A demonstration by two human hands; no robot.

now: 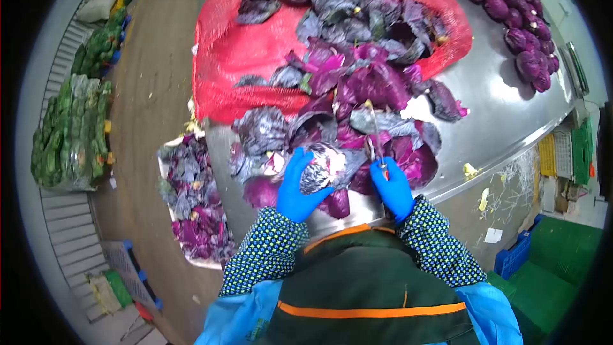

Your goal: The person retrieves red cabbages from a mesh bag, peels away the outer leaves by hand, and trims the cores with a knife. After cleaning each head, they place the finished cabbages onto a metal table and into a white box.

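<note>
Purple cabbage head (pixel 324 167) lies near the close edge of the steel table (pixel 488 134), in the left hand (pixel 297 193), whose gloved fingers curve around its side while the thumb presses below; the right hand (pixel 394 193) is wrapped around the handle of a knife (pixel 377 137), blade pointing away from the body and apart from the cabbage; from my remote seat I judge a slip the main risk, since the round cabbage sits among loose leaves (pixel 415 163) that could slide, and a stray stroke would threaten the left thumb; the clutter around the blade might also hide its edge from me; as for containers, I see a red mesh sack (pixel 223 57) spread across the table, dark outer leaves lying on it and in its opening; beside the table, a white bin (pixel 204 264) is heaped with purple leaves, so any more could spill; farther left, a clear bag (pixel 80 166) holds green vegetables.
</note>
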